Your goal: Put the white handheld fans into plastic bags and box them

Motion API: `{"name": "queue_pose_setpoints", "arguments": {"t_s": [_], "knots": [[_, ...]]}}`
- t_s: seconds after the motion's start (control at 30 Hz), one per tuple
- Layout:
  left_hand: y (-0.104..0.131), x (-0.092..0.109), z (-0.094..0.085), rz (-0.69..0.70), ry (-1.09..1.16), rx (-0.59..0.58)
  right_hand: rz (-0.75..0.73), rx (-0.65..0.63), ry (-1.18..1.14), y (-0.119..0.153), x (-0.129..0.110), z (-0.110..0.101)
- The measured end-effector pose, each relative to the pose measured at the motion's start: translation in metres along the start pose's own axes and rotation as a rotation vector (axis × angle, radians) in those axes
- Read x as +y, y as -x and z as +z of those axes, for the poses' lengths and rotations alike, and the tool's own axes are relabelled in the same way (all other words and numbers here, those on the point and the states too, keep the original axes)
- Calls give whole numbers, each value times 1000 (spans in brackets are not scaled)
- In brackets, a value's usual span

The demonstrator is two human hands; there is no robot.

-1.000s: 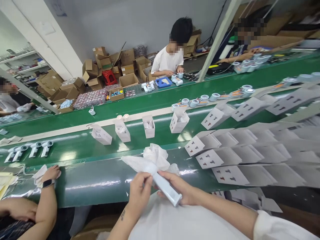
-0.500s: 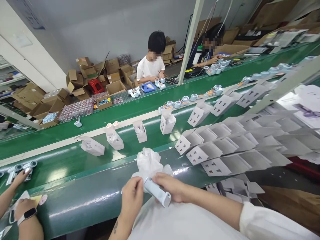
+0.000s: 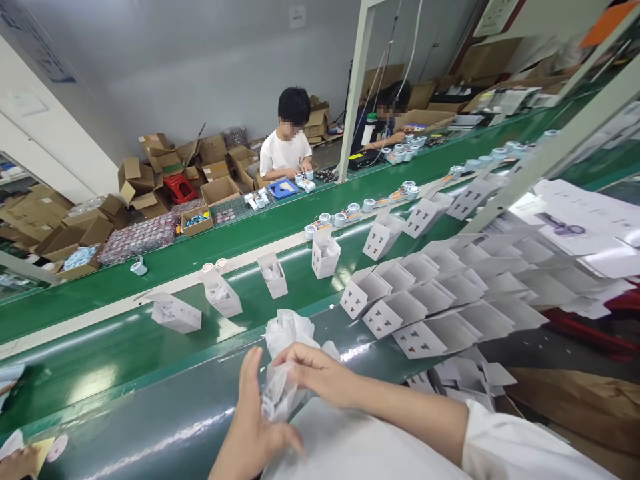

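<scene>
My right hand (image 3: 323, 373) pinches a crumpled, translucent white plastic bag (image 3: 281, 392) at its upper side. Against that bag rests my left hand (image 3: 253, 410), its fingers spread apart and its thumb stretched out to the right. The light-blue handheld device that showed earlier is hidden now, and whether it lies inside the bag I cannot tell. Just beyond my hands, more crumpled white bags (image 3: 290, 331) lie on the dark green bench (image 3: 165, 413).
Open white boxes (image 3: 323, 263) with bagged contents stand along the green conveyor (image 3: 117, 333). Rows of open white boxes (image 3: 400, 313) fill the bench to the right. Light-blue devices (image 3: 340, 219) line the far ledge. A co-worker's hand (image 3: 20, 461) shows at lower left; two people sit opposite.
The light-blue device has gone out of sight behind or within plastic film. My left hand has opened from its pinch, and my right hand has moved up and left onto the bag.
</scene>
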State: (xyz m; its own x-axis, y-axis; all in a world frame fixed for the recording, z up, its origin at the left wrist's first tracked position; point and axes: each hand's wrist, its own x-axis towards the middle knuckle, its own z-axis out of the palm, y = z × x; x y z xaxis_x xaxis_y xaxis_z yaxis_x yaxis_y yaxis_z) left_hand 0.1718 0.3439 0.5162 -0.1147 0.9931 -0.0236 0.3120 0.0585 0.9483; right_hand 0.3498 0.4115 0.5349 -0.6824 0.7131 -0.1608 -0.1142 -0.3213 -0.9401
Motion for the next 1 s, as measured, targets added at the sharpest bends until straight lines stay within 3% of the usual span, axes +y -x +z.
{"name": "queue_pose_setpoints", "arguments": {"t_s": [0.07,0.17,0.23,0.3,0.33,0.4,0.47,0.57,0.63,0.7,0.83,0.93,1.0], "knots": [[-1,-4,7,-24,-79,-86,-9,-70,91,-1,-3,-7],[0,-6,10,-59,-78,22,-151,-176,539,0,-34,-52],[1,-6,5,-140,2,163,-224,155,948,-3,-63,-100],[2,-6,-2,-244,92,273,-23,428,1353,-11,-86,-151],[1,-5,-6,-277,131,317,135,491,1524,-15,-93,-174],[0,-6,-16,-300,206,396,365,414,1694,-24,-99,-206],[-2,-10,-30,-318,307,461,417,321,1732,-29,-100,-218],[-1,-17,-58,-339,489,670,251,301,1686,-30,-106,-202],[3,-20,-79,-309,598,865,53,248,1571,-32,-111,-174],[7,-20,-98,-222,703,978,-172,156,1418,-39,-112,-136],[17,-18,-117,-25,865,950,-458,25,1311,-71,-79,-55],[23,-23,-111,-6,869,950,-510,-86,1279,-98,-32,-10],[26,-28,-99,-30,826,940,-525,-141,1222,-109,1,8]]}}
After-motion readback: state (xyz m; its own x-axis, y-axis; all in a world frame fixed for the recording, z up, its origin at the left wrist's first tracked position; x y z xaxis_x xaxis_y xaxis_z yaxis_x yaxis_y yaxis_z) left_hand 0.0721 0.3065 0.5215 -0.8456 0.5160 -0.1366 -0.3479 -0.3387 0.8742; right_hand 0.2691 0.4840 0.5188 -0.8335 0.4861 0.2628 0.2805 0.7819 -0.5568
